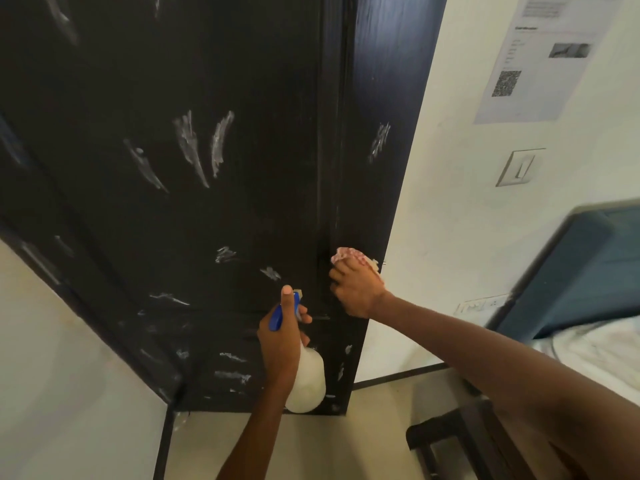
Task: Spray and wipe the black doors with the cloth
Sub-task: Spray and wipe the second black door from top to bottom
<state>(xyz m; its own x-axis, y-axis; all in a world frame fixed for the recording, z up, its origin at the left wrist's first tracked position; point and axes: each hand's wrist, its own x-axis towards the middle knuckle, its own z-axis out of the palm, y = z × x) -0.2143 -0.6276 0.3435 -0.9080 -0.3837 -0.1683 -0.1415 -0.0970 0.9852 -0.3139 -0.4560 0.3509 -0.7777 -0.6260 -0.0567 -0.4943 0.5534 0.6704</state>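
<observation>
Head view: two hands, left (280,337) gripping one spray bottle (308,379), right (356,289) pressing one cloth (349,256) on one black door (207,168).

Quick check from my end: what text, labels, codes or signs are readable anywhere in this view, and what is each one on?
Nothing here reads legibly.
Paper notice on the wall: lines of print and a heading, too blurred to read.
Same notice: a QR code, visible but not decodable.
Spray bottle: no label visible.
Wall switch: no marking I can make out.
Black door: only white smears, no lettering.
</observation>
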